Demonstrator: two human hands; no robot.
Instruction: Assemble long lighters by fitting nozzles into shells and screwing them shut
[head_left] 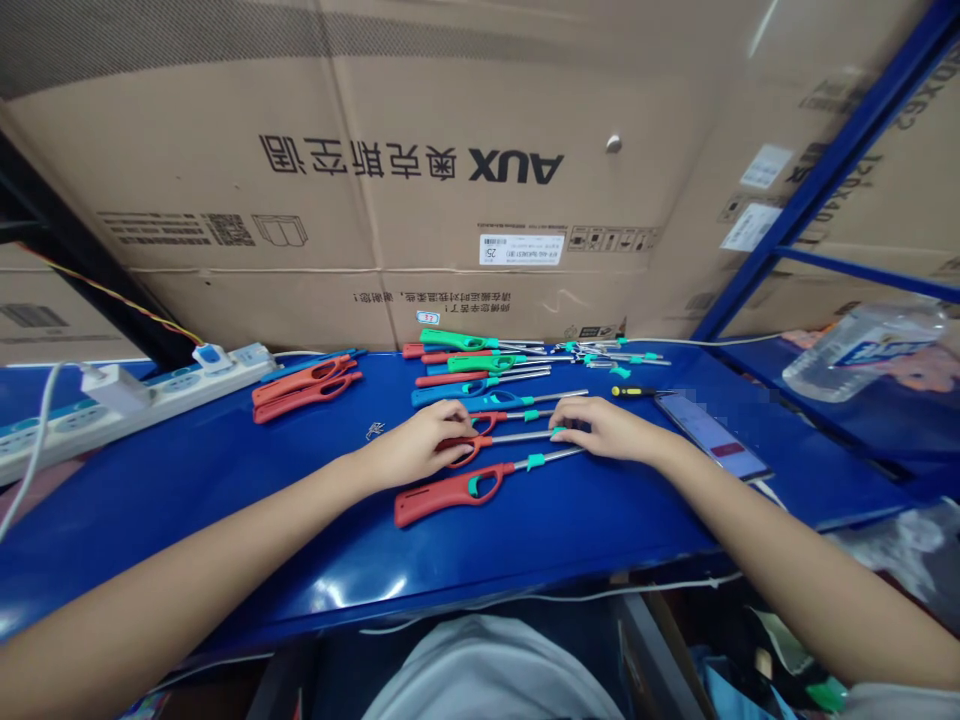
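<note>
My left hand (416,443) is closed around the red handle of a long-necked gas lighter (474,447), covering most of its grip. At the other end, my right hand (609,430) pinches the metal tube near a small green clip (556,432). Nearer to me lies a second red lighter (442,497) with a green trigger and a green clip on its tube. Just beyond my hands is another red lighter (491,420), partly hidden by my left fingers. Behind it lie a blue lighter (491,400) and a green lighter (480,362), among several others.
Loose metal tubes with green clips (611,355) lie at the back. A yellow-black screwdriver (632,391) and a phone (712,437) are on the right, near a plastic bottle (862,345). Red lighter handles (307,385) and a power strip (176,385) occupy the left. A large carton (420,220) stands behind.
</note>
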